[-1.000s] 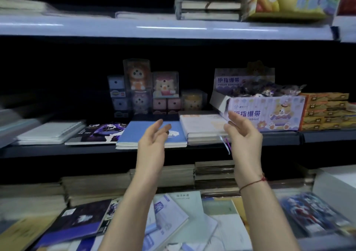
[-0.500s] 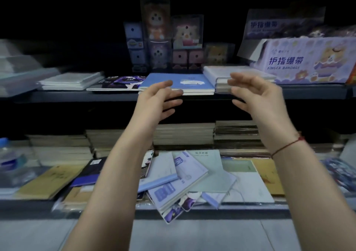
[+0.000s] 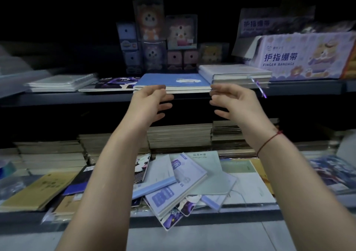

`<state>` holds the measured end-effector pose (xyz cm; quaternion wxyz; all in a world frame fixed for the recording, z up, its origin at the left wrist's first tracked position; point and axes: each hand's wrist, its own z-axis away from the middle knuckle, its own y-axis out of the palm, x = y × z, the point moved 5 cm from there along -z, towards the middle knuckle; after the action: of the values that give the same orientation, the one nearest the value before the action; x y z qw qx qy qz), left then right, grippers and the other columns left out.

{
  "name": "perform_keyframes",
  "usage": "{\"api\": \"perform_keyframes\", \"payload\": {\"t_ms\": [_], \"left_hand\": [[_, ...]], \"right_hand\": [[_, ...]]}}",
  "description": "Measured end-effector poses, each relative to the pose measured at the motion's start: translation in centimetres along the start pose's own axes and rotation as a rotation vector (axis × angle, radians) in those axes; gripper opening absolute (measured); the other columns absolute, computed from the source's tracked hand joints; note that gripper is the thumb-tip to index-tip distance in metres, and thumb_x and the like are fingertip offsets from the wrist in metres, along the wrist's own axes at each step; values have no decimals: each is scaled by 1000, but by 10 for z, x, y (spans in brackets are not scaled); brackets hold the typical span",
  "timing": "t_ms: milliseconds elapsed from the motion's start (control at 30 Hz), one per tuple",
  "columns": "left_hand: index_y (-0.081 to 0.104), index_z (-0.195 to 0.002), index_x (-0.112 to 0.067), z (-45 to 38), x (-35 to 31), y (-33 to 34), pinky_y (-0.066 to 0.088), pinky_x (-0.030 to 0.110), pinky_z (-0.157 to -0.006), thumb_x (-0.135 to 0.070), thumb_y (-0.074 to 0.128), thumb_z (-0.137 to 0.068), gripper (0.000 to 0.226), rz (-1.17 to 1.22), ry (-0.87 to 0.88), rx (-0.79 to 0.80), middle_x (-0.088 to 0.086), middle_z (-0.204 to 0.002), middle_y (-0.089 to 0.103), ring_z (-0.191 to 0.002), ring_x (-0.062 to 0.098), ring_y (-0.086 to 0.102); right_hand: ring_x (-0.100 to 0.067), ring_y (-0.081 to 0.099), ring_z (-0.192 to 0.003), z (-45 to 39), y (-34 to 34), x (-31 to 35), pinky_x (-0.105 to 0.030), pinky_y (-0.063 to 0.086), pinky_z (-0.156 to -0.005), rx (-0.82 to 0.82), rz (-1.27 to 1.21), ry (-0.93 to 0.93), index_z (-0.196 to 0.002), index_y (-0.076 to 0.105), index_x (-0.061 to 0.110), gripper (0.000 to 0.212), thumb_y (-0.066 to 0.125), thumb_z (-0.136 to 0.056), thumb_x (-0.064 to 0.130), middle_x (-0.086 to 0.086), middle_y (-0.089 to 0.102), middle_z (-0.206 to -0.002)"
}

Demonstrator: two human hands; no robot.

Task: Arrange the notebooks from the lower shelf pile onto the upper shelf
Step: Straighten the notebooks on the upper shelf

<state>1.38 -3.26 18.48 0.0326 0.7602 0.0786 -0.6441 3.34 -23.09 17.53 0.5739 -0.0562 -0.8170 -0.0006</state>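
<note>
A blue notebook (image 3: 173, 80) lies flat on the upper shelf (image 3: 77, 98), between a purple-covered notebook (image 3: 113, 82) and a white stack (image 3: 235, 73) with a purple ribbon. My left hand (image 3: 152, 104) is at its front left corner, thumb and forefinger against the edge. My right hand (image 3: 235, 102) is at the front right corner, fingertips touching the edge. Both hands have loosely spread fingers and hold nothing. Beneath my forearms, a jumbled pile of notebooks (image 3: 183, 177) lies on the lower shelf.
Boxed toys (image 3: 150, 38) and a finger-bandage carton (image 3: 289, 58) stand behind and to the right on the upper shelf. White spiral notebooks (image 3: 61, 81) lie at its left. Stacked books (image 3: 179, 135) line the lower shelf's back, and a brown notebook (image 3: 38, 189) lies front left.
The view has tilted down, so the top shelf is out of sight. Both hands have spread apart and reached the front corners of the blue notebook.
</note>
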Motion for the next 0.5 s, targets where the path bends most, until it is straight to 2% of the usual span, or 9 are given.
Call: {"api": "perform_keyframes", "payload": {"t_ms": [500], "left_hand": [[53,-128,-18,1,3,-37,48,34,-92,-21,44,-100,30,-167,58,-43,0,-110,68,-95,11,65]], "right_hand": [[-15,65,-105,0,21,-2,-30,53,-88,32,-25,-31,-103,66,25,27,56,-90,3,1,69,-106]]}}
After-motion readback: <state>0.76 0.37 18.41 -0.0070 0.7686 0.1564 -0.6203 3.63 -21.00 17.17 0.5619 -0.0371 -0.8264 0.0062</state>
